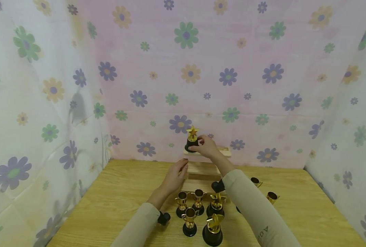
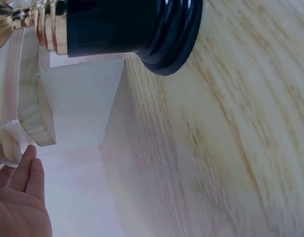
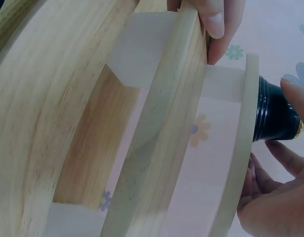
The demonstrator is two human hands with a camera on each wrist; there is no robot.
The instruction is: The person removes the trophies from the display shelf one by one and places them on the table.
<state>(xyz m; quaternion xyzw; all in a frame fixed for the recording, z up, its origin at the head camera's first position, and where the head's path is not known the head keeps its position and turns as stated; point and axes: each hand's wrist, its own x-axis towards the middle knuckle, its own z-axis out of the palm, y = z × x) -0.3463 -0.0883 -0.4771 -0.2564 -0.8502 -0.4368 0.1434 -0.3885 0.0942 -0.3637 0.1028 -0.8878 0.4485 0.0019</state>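
Observation:
My right hand [image 1: 207, 148] pinches the black base of a gold star trophy [image 1: 191, 140], upright at the left end of the top step of a tiered wooden stand [image 1: 201, 168]. In the right wrist view, the trophy's base [image 3: 275, 111] sits right at the top board, fingers and thumb about it. My left hand [image 1: 174, 176] holds the left end of the stand's middle step, lower than the right one. The right wrist view shows its fingertips [image 3: 216, 22] on both sides of that board's end. The left wrist view shows its fingers [image 2: 30, 177] beside the boards.
Several gold cup trophies [image 1: 189, 221] and star trophies [image 1: 212, 230] on black bases stand in front of the stand. More cups [image 1: 272, 197] are at the right, partly behind my right sleeve. Flowered cloth [image 1: 186, 85] encloses the wooden table [image 1: 115, 192] at back and sides.

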